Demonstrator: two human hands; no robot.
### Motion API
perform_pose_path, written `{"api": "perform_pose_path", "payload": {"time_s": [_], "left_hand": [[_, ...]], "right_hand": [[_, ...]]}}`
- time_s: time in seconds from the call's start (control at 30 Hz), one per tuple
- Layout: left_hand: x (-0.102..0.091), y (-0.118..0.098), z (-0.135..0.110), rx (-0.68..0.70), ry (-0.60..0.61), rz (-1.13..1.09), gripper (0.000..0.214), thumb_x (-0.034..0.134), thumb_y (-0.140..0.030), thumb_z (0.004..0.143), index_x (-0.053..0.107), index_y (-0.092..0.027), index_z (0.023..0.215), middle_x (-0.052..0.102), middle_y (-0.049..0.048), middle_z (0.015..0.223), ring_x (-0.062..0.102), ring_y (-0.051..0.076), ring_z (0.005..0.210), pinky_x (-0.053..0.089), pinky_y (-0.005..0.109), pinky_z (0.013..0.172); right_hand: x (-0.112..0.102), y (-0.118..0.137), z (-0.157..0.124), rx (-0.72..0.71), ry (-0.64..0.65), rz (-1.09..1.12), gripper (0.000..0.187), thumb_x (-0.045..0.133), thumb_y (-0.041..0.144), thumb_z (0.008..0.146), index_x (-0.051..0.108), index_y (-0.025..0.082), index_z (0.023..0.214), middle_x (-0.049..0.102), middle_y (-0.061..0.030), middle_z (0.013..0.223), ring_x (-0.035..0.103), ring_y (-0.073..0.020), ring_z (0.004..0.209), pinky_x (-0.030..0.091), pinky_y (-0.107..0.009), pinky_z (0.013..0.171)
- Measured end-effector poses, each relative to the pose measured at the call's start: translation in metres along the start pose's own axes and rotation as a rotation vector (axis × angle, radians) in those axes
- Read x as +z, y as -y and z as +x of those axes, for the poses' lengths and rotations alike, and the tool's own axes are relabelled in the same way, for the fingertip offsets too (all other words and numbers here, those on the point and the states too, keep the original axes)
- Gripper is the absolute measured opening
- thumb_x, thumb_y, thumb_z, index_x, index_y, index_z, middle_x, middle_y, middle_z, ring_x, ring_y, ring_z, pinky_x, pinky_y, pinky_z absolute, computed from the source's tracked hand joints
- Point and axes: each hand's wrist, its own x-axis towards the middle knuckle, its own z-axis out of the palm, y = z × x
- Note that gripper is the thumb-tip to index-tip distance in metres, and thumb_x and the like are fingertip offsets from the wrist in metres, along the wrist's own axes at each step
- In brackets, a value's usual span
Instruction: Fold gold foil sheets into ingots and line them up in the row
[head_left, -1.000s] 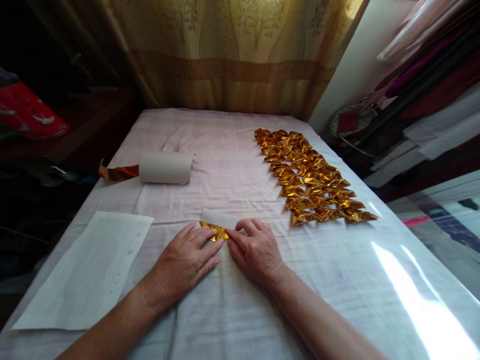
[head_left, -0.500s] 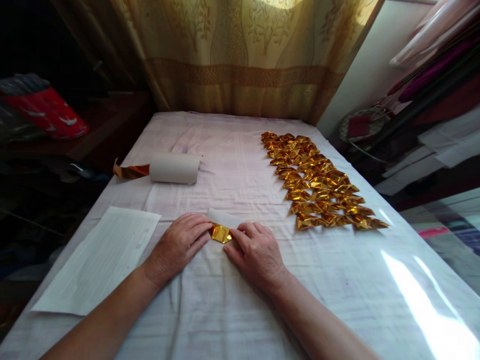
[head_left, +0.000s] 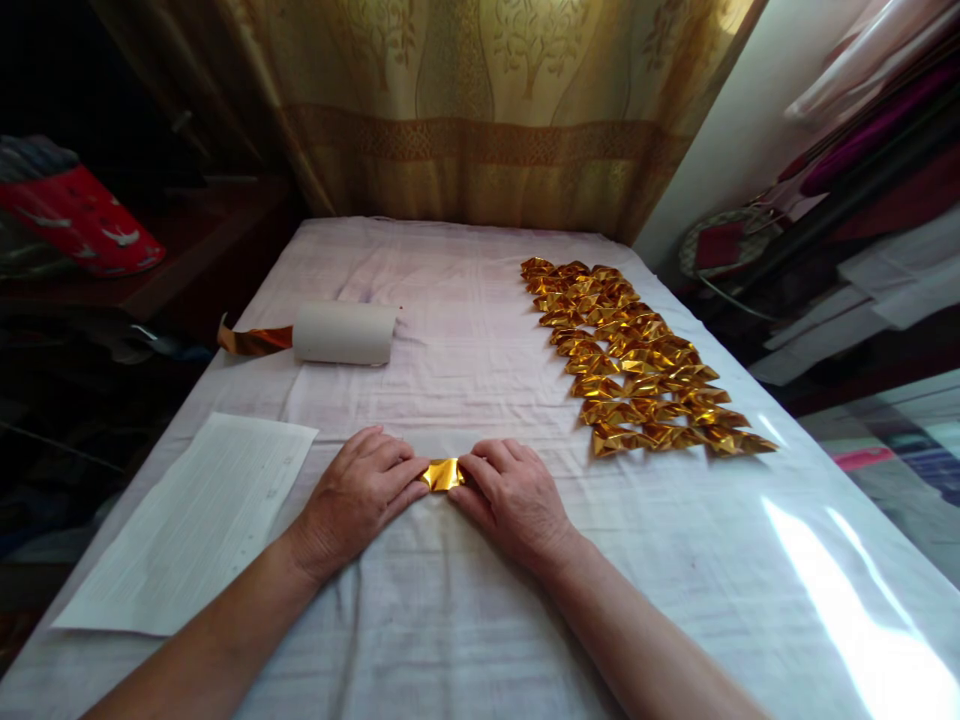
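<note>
Between my two hands, low over the cloth, is a small piece of folded gold foil paper [head_left: 443, 474]. My left hand [head_left: 365, 487] pinches its left end between thumb and fingers. On the other end, my right hand [head_left: 517, 497] grips it in the same way, fingertips curled. Only the shiny middle of the foil shows; both ends are hidden under the fingers. A pale flat sheet [head_left: 441, 440] lies just behind the foil, partly covered by my hands.
Several folded gold foil pieces [head_left: 630, 365] stand in rows at the right. A pale grey cardboard-like tube [head_left: 343, 334] with a coppery strip [head_left: 259, 342] lies at the back left. Printed paper [head_left: 195, 525] lies beside my left forearm. White cloth [head_left: 465, 620] covers the table.
The gold piece has been folded or rolled narrower, and its pale backing shows less behind it. My left fingers have closed in on its end. The view has shifted slightly.
</note>
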Motion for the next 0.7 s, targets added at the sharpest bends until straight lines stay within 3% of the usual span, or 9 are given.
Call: {"api": "perform_pose_path", "payload": {"time_s": [0.23,0.37,0.7], "left_hand": [[0.002,-0.004,0.001,-0.005,-0.045,0.002,0.023,0.048,-0.029,0.100,0.068,-0.019,0.103,0.068,0.0044,0.092,0.057,0.020,0.088,0.045,0.036,0.087],[0.001,-0.006,0.001,0.016,-0.016,-0.015,0.023,0.046,-0.027,0.100,0.068,-0.018,0.100,0.067,0.0043,0.092,0.056,0.020,0.088,0.044,0.036,0.088],[0.003,-0.008,-0.001,-0.103,-0.002,-0.145,0.020,0.049,-0.028,0.099,0.067,-0.020,0.094,0.067,0.0016,0.085,0.057,0.019,0.084,0.041,0.035,0.080]], "right_hand": [[-0.003,-0.006,-0.001,-0.009,0.033,0.103,0.022,0.061,0.038,0.094,0.069,0.019,0.100,0.067,-0.0075,0.098,0.057,-0.0212,0.087,0.046,-0.033,0.080],[0.000,-0.010,-0.002,0.036,0.005,0.159,0.018,0.053,0.023,0.096,0.071,0.022,0.100,0.067,-0.0066,0.096,0.059,-0.0195,0.087,0.047,-0.032,0.080],[0.003,-0.012,0.001,0.104,0.021,0.219,0.017,0.055,0.024,0.095,0.070,0.021,0.088,0.066,-0.0048,0.088,0.059,-0.0186,0.082,0.045,-0.030,0.076]]}}
